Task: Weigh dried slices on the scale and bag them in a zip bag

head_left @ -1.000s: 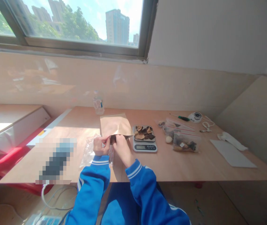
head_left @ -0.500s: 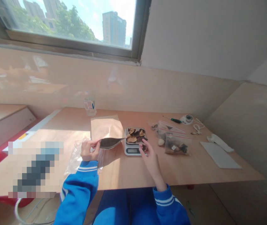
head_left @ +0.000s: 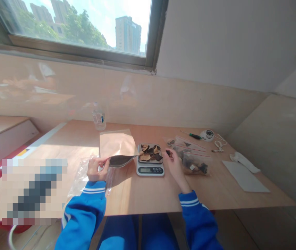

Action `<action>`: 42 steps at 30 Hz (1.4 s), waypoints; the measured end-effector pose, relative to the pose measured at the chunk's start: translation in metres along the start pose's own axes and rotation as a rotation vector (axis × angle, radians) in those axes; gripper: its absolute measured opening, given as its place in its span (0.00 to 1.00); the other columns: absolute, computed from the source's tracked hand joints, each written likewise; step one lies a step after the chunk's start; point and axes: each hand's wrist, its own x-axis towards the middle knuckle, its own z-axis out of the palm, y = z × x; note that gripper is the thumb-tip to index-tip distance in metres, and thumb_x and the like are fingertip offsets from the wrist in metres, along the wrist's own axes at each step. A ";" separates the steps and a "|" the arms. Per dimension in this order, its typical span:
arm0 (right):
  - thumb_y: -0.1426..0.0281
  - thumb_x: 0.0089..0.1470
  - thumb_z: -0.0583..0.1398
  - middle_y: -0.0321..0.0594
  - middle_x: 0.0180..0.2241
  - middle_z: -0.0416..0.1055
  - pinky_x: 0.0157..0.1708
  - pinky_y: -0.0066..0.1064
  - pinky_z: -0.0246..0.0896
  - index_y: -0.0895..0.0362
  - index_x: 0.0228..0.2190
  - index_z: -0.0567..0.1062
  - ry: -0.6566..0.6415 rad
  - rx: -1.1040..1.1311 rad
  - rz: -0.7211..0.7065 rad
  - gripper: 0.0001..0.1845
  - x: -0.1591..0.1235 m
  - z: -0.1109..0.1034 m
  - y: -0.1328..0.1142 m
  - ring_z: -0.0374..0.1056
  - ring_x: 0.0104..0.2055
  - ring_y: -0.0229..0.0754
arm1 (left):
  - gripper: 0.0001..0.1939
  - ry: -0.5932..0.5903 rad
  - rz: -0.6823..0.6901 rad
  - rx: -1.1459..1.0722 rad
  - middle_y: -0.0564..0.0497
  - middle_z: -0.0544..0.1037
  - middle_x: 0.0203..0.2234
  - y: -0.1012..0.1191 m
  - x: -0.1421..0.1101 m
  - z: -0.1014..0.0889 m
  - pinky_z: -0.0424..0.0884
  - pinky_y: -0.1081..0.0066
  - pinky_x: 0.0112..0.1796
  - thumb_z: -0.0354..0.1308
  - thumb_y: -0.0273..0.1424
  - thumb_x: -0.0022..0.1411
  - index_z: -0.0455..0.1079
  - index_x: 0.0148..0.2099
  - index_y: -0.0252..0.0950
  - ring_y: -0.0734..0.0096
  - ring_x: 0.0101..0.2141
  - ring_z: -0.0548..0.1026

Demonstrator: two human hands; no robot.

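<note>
One fragment (head_left: pixel 168 152) pinched in our right hand (head_left: pixel 174 163) has cleared the scale (head_left: pixel 139 171), adding no load; our left hand (head_left: pixel 95 169) pinches the pouch (head_left: pixel 117 141).

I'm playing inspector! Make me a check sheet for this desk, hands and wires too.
Surface: wooden table, partly sunlit.
Things in use: brown bag, mouth open; dried pieces on a digital scale, reading too small to tell.
Clutter: clear zip bags, bottle, screwdriver, white sheet, plastic wrapper.
Hands: left hand holds the bag's edge; right hand pinches a dark piece beside the scale.
Cables: white cable bundled at right; white cord, lower left.
Surroundings: window, wall.
</note>
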 end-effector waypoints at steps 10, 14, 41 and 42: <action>0.60 0.56 0.53 0.45 0.40 0.75 0.42 0.38 0.66 0.56 0.43 0.72 -0.157 -0.134 -0.066 0.17 0.065 0.029 0.017 0.72 0.41 0.45 | 0.04 0.016 0.028 -0.029 0.54 0.69 0.17 -0.003 -0.001 0.000 0.66 0.71 0.24 0.62 0.31 0.55 0.72 0.29 0.37 0.74 0.21 0.65; 0.61 0.57 0.51 0.47 0.37 0.75 0.40 0.39 0.64 0.57 0.40 0.73 -0.090 -0.287 -0.106 0.17 0.055 0.014 0.028 0.71 0.38 0.47 | 0.06 -0.008 -0.037 -0.018 0.53 0.70 0.17 -0.003 -0.003 0.001 0.67 0.70 0.24 0.62 0.33 0.55 0.72 0.28 0.38 0.73 0.21 0.66; 0.60 0.54 0.54 0.45 0.29 0.75 0.33 0.35 0.64 0.56 0.31 0.71 -0.006 -0.237 -0.044 0.13 0.059 0.014 0.031 0.71 0.31 0.46 | 0.04 0.001 0.050 -0.039 0.54 0.70 0.18 -0.008 -0.003 0.002 0.64 0.76 0.20 0.62 0.30 0.54 0.73 0.28 0.36 0.76 0.21 0.65; 0.61 0.53 0.55 0.45 0.29 0.75 0.33 0.35 0.64 0.56 0.30 0.71 0.005 -0.238 -0.037 0.12 0.064 0.020 0.030 0.71 0.31 0.45 | 0.04 0.000 0.053 -0.037 0.54 0.70 0.18 -0.008 -0.003 0.002 0.65 0.76 0.20 0.62 0.30 0.54 0.73 0.28 0.36 0.76 0.21 0.66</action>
